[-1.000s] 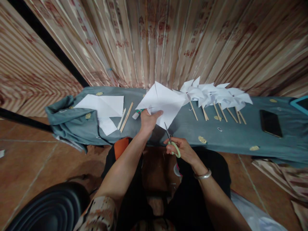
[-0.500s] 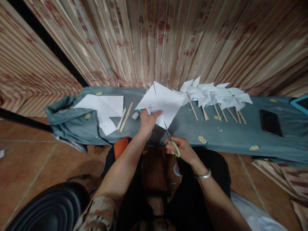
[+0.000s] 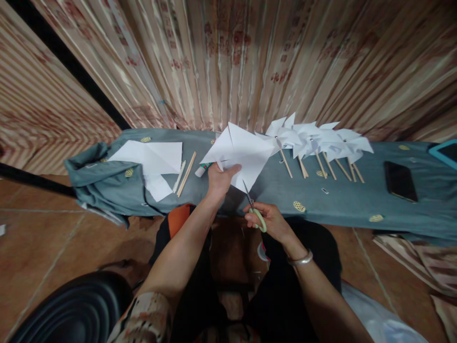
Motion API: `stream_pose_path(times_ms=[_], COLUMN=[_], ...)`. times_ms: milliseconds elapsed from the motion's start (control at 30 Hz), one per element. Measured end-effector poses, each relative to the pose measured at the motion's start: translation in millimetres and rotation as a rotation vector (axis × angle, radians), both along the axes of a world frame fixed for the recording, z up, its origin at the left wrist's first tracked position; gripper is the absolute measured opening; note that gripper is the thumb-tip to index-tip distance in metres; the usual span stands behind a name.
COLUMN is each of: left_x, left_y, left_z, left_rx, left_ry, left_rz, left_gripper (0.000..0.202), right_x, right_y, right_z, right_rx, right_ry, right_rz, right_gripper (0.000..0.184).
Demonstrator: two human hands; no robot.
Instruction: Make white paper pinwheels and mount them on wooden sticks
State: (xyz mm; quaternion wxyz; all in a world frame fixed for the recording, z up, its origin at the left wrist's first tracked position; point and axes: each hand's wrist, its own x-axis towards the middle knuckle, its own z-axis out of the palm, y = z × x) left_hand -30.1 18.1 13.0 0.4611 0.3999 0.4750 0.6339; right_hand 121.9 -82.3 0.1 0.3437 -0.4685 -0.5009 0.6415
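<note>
A white square of paper (image 3: pixel 246 151) is held above the table by my left hand (image 3: pixel 220 178), thumb on top and fingers underneath. Slits run inward from its far corner and its left corner. My right hand (image 3: pixel 268 219) is closed around the light green handles of a pair of scissors (image 3: pixel 257 216). The scissor blades point up and left, at the paper's near corner. A glue stick (image 3: pixel 203 169) lies on the table, partly hidden behind my left hand.
Several white paper pinwheels (image 3: pixel 312 138) on wooden sticks lie to the right, with a black phone (image 3: pixel 400 181) beyond them. Left are white paper sheets (image 3: pixel 162 156), wooden sticks (image 3: pixel 187 174) and a white pencil-like stick (image 3: pixel 179 176). A green cloth (image 3: pixel 342 202) covers the table; a curtain hangs behind.
Hardly anything differs. The view has shifted very slightly, while both hands keep the paper and the scissors in nearly the same place.
</note>
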Motion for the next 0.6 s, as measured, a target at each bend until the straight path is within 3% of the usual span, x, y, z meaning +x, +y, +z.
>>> stream_pose_path(times_ms=[600], left_x=[2.5], left_y=[-3.1], left_z=[-1.8], left_rx=[0.0], left_ry=[0.043], left_rz=[-0.013], left_gripper=[0.022], right_x=[-1.0], right_y=[2.7], right_z=[1.4], right_rx=[-0.012], right_ry=[-0.016], right_rz=[-0.017], right_gripper=[0.042])
